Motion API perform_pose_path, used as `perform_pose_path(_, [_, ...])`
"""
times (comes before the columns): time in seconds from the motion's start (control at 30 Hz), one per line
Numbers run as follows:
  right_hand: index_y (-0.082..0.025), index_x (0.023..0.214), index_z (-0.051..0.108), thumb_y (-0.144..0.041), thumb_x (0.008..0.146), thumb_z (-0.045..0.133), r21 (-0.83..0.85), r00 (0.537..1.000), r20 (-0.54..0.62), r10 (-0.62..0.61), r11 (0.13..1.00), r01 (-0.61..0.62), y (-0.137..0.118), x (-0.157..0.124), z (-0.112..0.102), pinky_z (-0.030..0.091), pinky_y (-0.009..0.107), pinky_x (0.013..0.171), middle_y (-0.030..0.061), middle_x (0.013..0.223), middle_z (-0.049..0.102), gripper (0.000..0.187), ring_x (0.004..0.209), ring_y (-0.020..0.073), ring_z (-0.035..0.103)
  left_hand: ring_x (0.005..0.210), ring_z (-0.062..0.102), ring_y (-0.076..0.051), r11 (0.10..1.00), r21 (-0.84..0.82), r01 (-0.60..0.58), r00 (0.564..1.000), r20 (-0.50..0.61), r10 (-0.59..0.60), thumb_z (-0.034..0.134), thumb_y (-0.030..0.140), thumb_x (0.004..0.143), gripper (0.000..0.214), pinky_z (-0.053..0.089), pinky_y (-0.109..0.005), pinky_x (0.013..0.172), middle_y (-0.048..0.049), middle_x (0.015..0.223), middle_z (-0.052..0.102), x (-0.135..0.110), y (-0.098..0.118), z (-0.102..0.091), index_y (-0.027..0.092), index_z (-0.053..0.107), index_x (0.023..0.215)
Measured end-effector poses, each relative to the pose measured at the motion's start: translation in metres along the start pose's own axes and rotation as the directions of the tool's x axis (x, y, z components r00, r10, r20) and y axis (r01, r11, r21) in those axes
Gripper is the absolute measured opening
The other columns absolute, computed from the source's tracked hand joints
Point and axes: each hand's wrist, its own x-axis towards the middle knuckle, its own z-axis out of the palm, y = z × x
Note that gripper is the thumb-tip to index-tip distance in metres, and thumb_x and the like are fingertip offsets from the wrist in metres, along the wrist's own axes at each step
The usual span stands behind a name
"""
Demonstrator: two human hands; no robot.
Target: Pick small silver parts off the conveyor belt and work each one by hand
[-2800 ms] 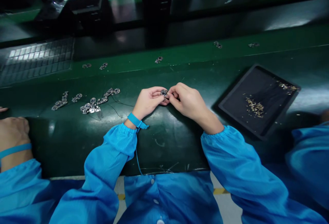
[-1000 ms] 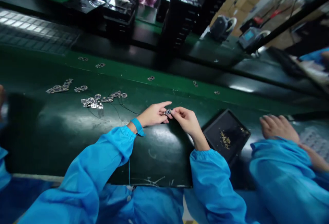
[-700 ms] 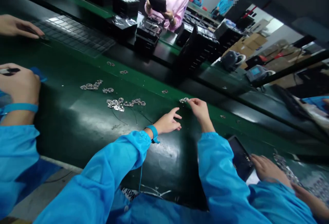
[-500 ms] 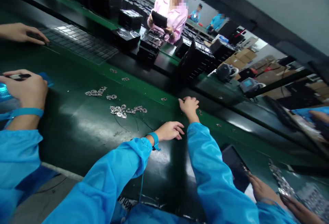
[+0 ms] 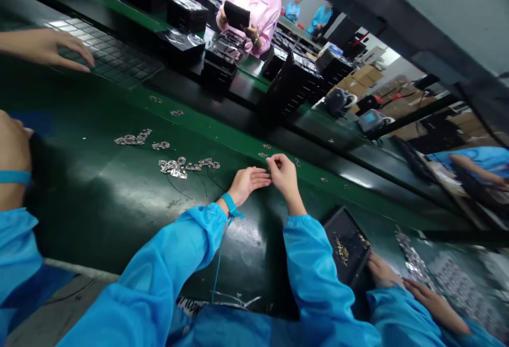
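The right hand (image 5: 281, 173) fingers pinch something tiny, too small to identify; the left hand (image 5: 247, 181) lies loosely uncurled beside it, mid-table (image 5: 99, 198). Keep the pinch light, wrists steadied.

The belt (image 5: 119, 214) across the middle of the frame is dark green and glossy — it throws back pale glare. The small parts (image 5: 186, 165) left of centre glint like bare metal. Sleeves (image 5: 170, 262) along the bottom are smooth blue cloth — faintly shiny. The tray (image 5: 338, 230), lower right, looks matt black plastic.
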Motion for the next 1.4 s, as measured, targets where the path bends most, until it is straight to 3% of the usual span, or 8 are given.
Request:
perform_pose_path(0.07, [-0.021,0.091,0.058,-0.039,0.096,0.056,0.013,0.996,-0.038,-0.083,0.996,0.084,0.001,-0.033,-0.019,0.049,0.033,0.071,0.0045,0.084,0.065,0.019,0.075,0.0192,0.060,0.077,0.077,-0.024,0.999,-0.021,0.045,0.999,0.005,-0.045,0.037,0.034,0.106,0.047,0.062,-0.034,0.078,-0.0233,0.091,0.075,-0.001,0.003,0.001,0.001,0.069,0.095])
perform_pose_path(0.13, [-0.022,0.089,0.057,-0.030,0.098,0.056,-0.013,0.983,-0.023,-0.182,0.983,0.182,0.003,-0.062,-0.032,0.048,0.033,0.073,0.0039,0.085,0.062,0.012,0.078,0.0190,0.059,0.073,0.077,-0.024,0.995,0.065,0.077,0.996,0.044,-0.080,0.042,0.036,0.106,0.046,0.063,-0.034,0.075,-0.0224,0.088,0.076,-0.004,0.003,0.001,0.002,0.069,0.091])
perform_pose_path(0.27, [-0.022,0.088,0.055,-0.022,0.100,0.053,-0.058,0.970,0.055,-0.235,0.969,0.238,0.010,-0.099,-0.046,0.046,0.033,0.071,0.0042,0.087,0.058,0.012,0.078,0.0186,0.056,0.073,0.077,-0.018,0.930,0.366,0.042,0.985,0.138,-0.099,0.065,0.015,0.092,0.014,0.063,-0.028,0.077,-0.0161,0.090,0.078,-0.011,-0.004,0.003,0.004,0.074,0.094])
perform_pose_path(0.33, [-0.022,0.090,0.055,-0.021,0.100,0.054,-0.044,0.970,0.073,-0.232,0.971,0.236,0.015,-0.108,-0.048,0.047,0.033,0.071,0.0048,0.089,0.057,0.010,0.079,0.0188,0.056,0.078,0.077,-0.017,0.877,0.481,0.015,0.975,0.188,-0.120,0.069,0.011,0.088,0.011,0.063,-0.027,0.081,-0.0143,0.093,0.078,-0.013,-0.007,0.004,0.005,0.075,0.095])
perform_pose_path(0.47, [-0.022,0.093,0.057,-0.020,0.100,0.055,-0.007,0.970,0.098,-0.225,0.974,0.227,0.023,-0.115,-0.051,0.047,0.032,0.071,0.0050,0.090,0.058,0.007,0.081,0.0191,0.057,0.089,0.078,-0.019,0.809,0.586,-0.040,0.960,0.247,-0.131,0.073,0.016,0.087,0.016,0.064,-0.030,0.085,-0.0140,0.097,0.079,-0.014,-0.011,0.004,0.007,0.076,0.100])
perform_pose_path(0.6, [-0.022,0.096,0.059,-0.020,0.101,0.054,-0.035,0.967,0.130,-0.219,0.974,0.225,0.021,-0.117,-0.056,0.047,0.032,0.071,0.0062,0.094,0.061,0.007,0.083,0.0196,0.059,0.087,0.077,-0.018,0.775,0.630,-0.049,0.958,0.250,-0.142,0.076,0.015,0.084,0.019,0.064,-0.030,0.083,-0.0130,0.097,0.079,-0.013,-0.011,0.004,0.007,0.075,0.101])
perform_pose_path(0.93, [-0.020,0.098,0.065,-0.023,0.099,0.054,-0.192,0.980,0.129,-0.149,0.966,0.172,0.012,-0.122,-0.051,0.048,0.032,0.069,0.0080,0.096,0.068,0.011,0.083,0.0209,0.065,0.078,0.076,-0.014,0.723,0.686,-0.087,0.971,0.220,-0.092,0.070,0.007,0.084,0.014,0.064,-0.026,0.077,-0.0079,0.090,0.076,-0.017,-0.013,0.011,0.008,0.070,0.098])
perform_pose_path(1.4, [-0.021,0.094,0.060,-0.025,0.095,0.055,-0.120,0.983,0.116,-0.141,0.981,0.155,0.019,-0.121,-0.048,0.047,0.030,0.065,0.0066,0.092,0.066,0.007,0.075,0.0179,0.062,0.083,0.076,-0.017,0.696,0.716,-0.058,0.965,0.220,-0.145,0.074,0.014,0.085,0.016,0.064,-0.028,0.078,-0.0097,0.093,0.077,-0.017,-0.011,0.011,0.009,0.073,0.100])
